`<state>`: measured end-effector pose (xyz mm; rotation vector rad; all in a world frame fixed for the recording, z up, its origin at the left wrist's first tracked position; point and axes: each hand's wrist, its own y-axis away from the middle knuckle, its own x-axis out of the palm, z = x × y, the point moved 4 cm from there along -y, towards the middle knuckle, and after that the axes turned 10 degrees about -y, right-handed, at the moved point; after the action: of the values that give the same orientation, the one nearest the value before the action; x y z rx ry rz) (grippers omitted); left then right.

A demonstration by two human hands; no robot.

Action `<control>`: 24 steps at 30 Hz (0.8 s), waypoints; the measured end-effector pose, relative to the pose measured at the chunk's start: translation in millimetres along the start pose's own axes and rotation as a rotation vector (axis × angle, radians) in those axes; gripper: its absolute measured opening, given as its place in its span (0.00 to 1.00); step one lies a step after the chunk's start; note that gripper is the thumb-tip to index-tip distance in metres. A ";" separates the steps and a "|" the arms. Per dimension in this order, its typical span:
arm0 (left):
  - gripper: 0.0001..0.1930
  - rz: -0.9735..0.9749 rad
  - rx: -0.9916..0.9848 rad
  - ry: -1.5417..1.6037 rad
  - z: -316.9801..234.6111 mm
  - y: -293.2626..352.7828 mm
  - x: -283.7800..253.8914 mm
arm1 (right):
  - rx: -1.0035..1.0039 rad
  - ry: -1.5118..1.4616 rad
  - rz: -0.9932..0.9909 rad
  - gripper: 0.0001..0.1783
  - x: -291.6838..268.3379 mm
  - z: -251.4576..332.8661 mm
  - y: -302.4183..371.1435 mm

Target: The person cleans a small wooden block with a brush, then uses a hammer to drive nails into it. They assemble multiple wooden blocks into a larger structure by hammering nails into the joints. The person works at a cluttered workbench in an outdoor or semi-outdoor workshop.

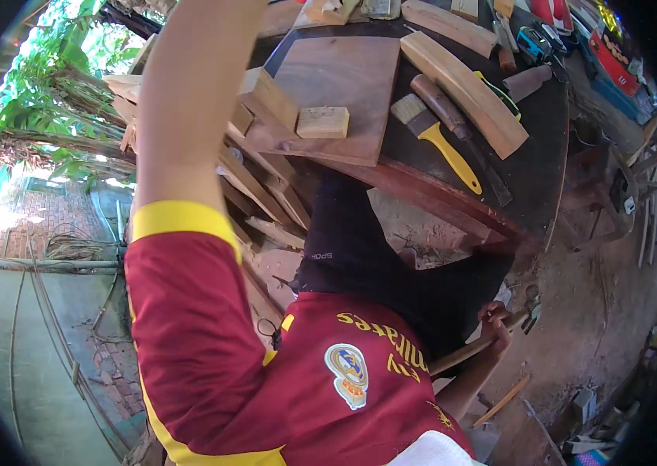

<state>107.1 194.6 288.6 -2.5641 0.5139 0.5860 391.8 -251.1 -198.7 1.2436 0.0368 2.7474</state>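
Observation:
My left arm stretches upward past the table's left side, and its hand lies beyond the top edge, out of sight. Low on the right, beside my lap, my right hand (497, 329) is closed round the wooden handle of a hammer (462, 355). The hammer's metal head (532, 305) points away to the right, over the floor. On the dark table (526, 175) ahead lies a flat wooden board (336, 74), with a small wood block (323, 123) on its near part. A larger wood block (269, 97) sits at the board's left edge, close to my left forearm.
On the table's right are a yellow-handled brush (449, 159), a wooden-handled chisel (460, 124), a curved wood piece (464, 93) and a blue-black power tool (534, 45). Wood strips (262, 190) stand below the table's left side. A stick (502, 400) lies on the floor.

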 end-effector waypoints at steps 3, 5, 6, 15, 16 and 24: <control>0.19 0.021 -0.163 -0.354 -1.8 79.7 13.7 | 0.004 0.019 0.005 0.09 3.7 0.2 -2.9; 0.21 0.219 -0.055 -0.129 17.3 114.4 28.8 | 0.006 0.043 -0.015 0.08 6.2 2.0 -2.7; 0.19 0.274 0.009 -0.232 23.4 122.4 37.7 | -0.009 0.058 -0.065 0.08 3.0 3.0 0.9; 0.20 0.361 0.195 -0.722 37.9 179.1 48.2 | 0.071 0.118 -0.029 0.11 0.9 -5.3 -9.7; 0.20 0.405 0.166 -0.736 40.2 177.8 49.8 | 0.109 0.141 -0.039 0.10 4.6 -4.5 -11.2; 0.20 0.474 0.219 -0.817 48.0 177.2 59.2 | 0.120 0.211 -0.053 0.10 20.0 -7.0 -16.4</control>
<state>63.0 57.8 160.1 -1.7672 0.8124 1.5374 375.2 -232.2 -189.6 0.9569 0.2546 2.8539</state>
